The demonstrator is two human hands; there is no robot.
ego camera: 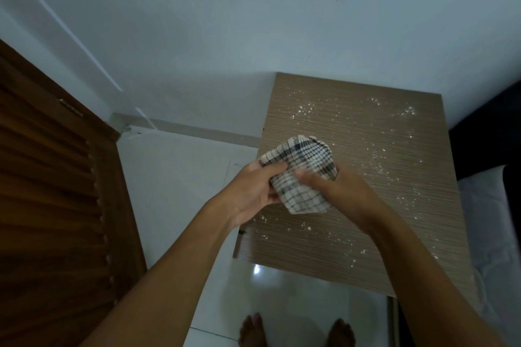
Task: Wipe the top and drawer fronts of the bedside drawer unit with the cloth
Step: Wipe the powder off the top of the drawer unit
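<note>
The cloth (306, 156) is soft, light and limp. It is held bunched over the drawer unit top (352, 132), which carries white specks (307, 107). Left hand (251, 191) and right hand (341, 191) — each grip is closed on the cloth. Recommended hold: wadded in one palm, since loose corners would likely drag.

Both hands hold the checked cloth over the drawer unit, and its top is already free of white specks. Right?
Wrong on the specks: the head view shows white specks scattered across the drawer unit top. The left hand and right hand do hold the checked cloth over it.
</note>
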